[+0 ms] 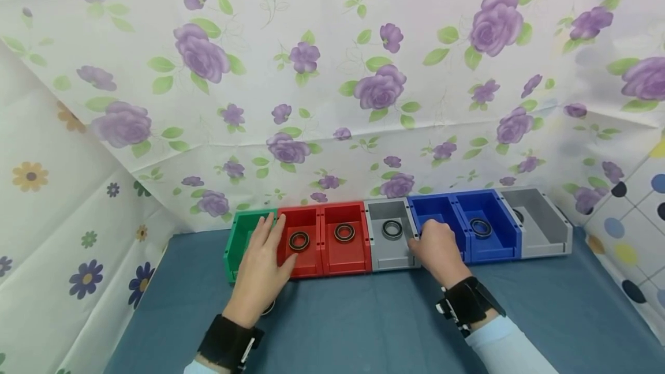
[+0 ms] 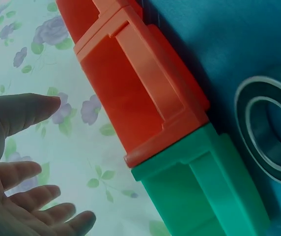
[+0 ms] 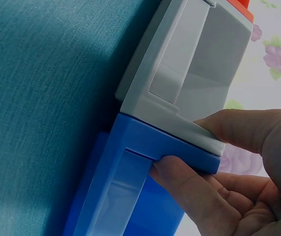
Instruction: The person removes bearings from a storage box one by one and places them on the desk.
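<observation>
The right hand (image 1: pixel 439 247) pinches the touching walls of a grey plastic bin (image 1: pixel 392 263) and a blue plastic bin (image 3: pixel 170 142) mid-row — thumb on the grey side. The left hand (image 1: pixel 262 264), fingers spread and empty, is near a green plastic bin (image 1: pixel 240 232).

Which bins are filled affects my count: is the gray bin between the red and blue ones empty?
No, in the head view a dark ring lies inside that gray bin.
</observation>
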Demonstrator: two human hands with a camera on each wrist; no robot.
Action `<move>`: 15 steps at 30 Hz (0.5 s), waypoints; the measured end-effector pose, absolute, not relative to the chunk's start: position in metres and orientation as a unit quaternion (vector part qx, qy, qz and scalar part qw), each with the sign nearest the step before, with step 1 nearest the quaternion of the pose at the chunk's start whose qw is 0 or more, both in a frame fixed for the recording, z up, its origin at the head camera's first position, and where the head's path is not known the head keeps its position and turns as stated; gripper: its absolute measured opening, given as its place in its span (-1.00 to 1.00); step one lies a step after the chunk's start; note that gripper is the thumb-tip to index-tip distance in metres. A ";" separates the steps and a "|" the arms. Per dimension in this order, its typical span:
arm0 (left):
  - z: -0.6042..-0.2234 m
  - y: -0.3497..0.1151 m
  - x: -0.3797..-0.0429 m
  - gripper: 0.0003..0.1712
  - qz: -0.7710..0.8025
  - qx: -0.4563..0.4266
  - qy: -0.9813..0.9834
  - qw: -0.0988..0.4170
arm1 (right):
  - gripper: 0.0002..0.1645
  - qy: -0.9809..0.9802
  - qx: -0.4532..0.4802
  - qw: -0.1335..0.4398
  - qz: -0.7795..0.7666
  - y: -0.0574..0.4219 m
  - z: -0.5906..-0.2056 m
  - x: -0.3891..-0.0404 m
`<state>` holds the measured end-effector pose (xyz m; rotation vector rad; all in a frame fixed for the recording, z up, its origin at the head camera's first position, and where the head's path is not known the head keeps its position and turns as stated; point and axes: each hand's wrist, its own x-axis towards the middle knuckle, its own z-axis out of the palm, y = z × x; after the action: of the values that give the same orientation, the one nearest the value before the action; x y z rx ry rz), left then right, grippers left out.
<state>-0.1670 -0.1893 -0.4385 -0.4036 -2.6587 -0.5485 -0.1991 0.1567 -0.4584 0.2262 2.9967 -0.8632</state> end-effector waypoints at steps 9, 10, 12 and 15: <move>-0.444 -0.174 -0.186 -0.01 -0.205 -0.155 -0.945 0.200 | -0.71 0.959 0.075 0.007 -0.273 0.157 -0.457 -0.199; -0.444 -0.173 -0.188 -0.02 -0.205 -0.157 -0.945 0.201 | -0.71 0.959 0.073 0.006 -0.272 0.157 -0.457 -0.199; -0.447 -0.172 -0.191 -0.04 -0.207 -0.161 -0.944 0.200 | -0.72 0.960 0.072 0.006 -0.272 0.156 -0.458 -0.200; -0.451 -0.170 -0.196 -0.06 -0.208 -0.161 -0.946 0.190 | -0.72 0.960 0.073 0.008 -0.271 0.156 -0.458 -0.200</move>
<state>-0.1961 -0.1698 -0.4513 -0.4524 -2.6586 -0.5841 -0.1995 0.1561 -0.4580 0.2270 3.0000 -0.8471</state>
